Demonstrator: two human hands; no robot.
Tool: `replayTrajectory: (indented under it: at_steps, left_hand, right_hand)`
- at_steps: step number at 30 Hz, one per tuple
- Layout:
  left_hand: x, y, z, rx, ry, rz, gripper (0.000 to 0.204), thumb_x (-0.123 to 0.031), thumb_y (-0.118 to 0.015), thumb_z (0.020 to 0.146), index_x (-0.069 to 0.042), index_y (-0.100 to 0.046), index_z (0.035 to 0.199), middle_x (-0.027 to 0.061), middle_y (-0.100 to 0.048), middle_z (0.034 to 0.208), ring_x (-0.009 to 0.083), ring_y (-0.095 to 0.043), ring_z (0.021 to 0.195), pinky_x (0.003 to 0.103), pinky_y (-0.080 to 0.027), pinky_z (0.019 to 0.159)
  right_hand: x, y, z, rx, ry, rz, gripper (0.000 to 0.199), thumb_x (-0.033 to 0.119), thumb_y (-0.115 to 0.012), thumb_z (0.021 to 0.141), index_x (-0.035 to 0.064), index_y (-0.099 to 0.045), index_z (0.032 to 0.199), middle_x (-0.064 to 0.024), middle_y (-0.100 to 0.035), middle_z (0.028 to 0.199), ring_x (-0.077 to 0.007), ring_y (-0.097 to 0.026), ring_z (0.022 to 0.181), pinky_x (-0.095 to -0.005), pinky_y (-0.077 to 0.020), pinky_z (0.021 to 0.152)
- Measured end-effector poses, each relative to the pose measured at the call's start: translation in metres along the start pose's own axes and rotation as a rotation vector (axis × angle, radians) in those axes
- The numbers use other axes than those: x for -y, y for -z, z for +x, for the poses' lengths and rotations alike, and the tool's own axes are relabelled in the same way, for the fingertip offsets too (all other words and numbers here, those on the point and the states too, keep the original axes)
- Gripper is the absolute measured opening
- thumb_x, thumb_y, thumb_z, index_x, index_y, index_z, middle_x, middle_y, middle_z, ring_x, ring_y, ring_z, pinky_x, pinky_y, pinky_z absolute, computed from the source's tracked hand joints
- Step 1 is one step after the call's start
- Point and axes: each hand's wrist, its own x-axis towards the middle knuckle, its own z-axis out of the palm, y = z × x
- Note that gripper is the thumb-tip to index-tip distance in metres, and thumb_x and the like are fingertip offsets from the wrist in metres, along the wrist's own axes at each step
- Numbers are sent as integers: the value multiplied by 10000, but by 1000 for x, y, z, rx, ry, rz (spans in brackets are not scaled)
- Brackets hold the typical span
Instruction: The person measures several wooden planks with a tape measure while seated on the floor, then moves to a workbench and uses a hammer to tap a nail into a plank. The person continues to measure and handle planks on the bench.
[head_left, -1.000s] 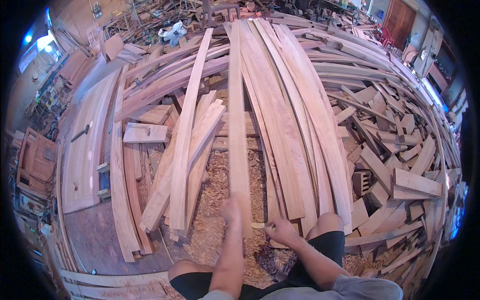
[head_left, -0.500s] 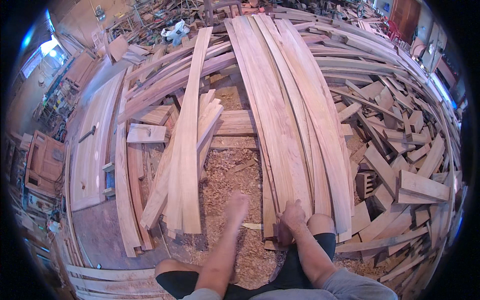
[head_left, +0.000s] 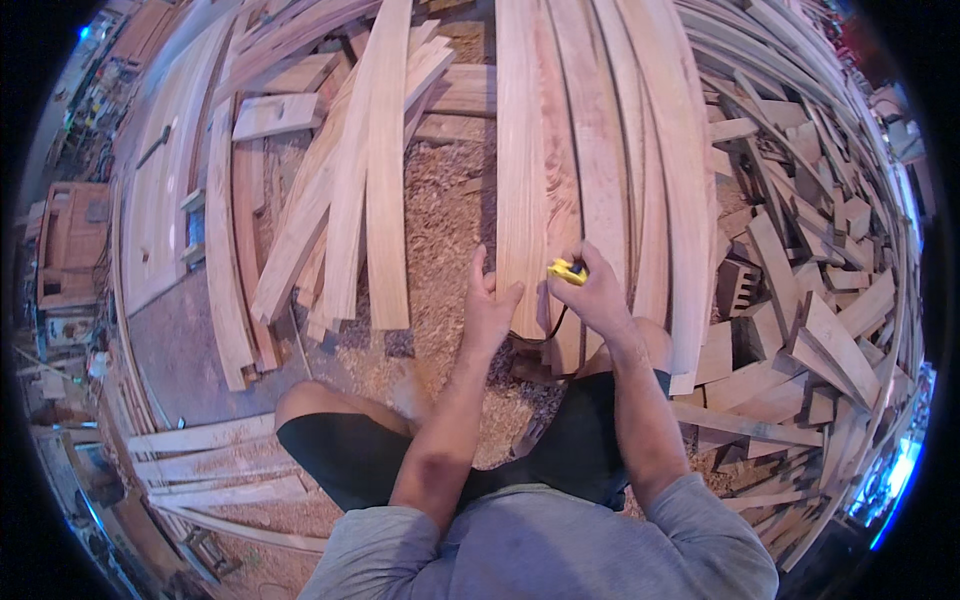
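Note:
My right hand [head_left: 592, 292] is closed around a yellow and black tape measure [head_left: 567, 271], held just above the near ends of the long planks. A thin dark strap [head_left: 558, 323] hangs below it. At the left edge of a pale wooden plank [head_left: 520, 200], my left hand [head_left: 487, 308] has its index finger stretched out and its thumb apart, reaching over the plank's edge. Whether it bears on the plank is hard to tell. Beside that plank, to the right, lies a reddish-grained plank [head_left: 562, 170], with several more next to it.
Crossed planks [head_left: 387, 210] lie to the left over wood shavings [head_left: 440, 210]. A heap of offcuts [head_left: 800, 260] fills the right side. Further left, a hammer [head_left: 154, 146] rests on a wide panel [head_left: 150, 220]. My knees frame the planks' near ends.
The view has tilted down toward my lap. My left hand has moved to the plank's left edge, and a yellow tape measure now shows plainly in my right hand.

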Motion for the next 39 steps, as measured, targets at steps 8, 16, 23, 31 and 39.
replayTrajectory:
  at_steps: [8,16,23,31,39]
  left_hand:
    - [-39,8,-23,-80,-13,309,914,50,-661,894,-44,-167,1657,182,-694,1327,232,-691,1179,352,-549,974]
    - [-43,18,-22,-30,-70,245,738,7,-712,907,-6,-405,1578,197,-567,1508,226,-562,1373,331,-443,1139]
    - [-39,16,-20,-47,-200,311,674,10,-706,927,-22,-459,1554,192,-531,1544,231,-541,1392,325,-420,1165]
    - [-37,17,-19,-40,-91,243,682,6,-714,941,-43,-444,1566,189,-563,1509,218,-586,1333,320,-472,1120]
    - [-36,19,-16,-34,-143,207,675,35,-724,924,-4,-461,1544,193,-606,1453,194,-616,1274,314,-489,1094]
  right_hand:
    - [48,-39,52,227,719,-397,269,85,-793,810,29,-654,1033,-129,-680,1055,-350,-653,985,-440,-540,875]
    - [11,41,36,164,588,-581,197,66,-751,792,56,-682,976,-59,-700,1033,-304,-638,959,-409,-559,847]
    - [-23,58,21,80,651,-614,142,10,-751,790,35,-705,922,5,-738,1114,-285,-640,935,-405,-563,819]
    - [-42,48,20,31,723,-567,111,-10,-720,798,29,-700,900,-37,-743,1128,-286,-681,1047,-395,-580,862]
    - [-43,45,18,-4,739,-572,87,-14,-711,791,29,-696,864,-48,-742,1136,-285,-694,1021,-387,-591,826]
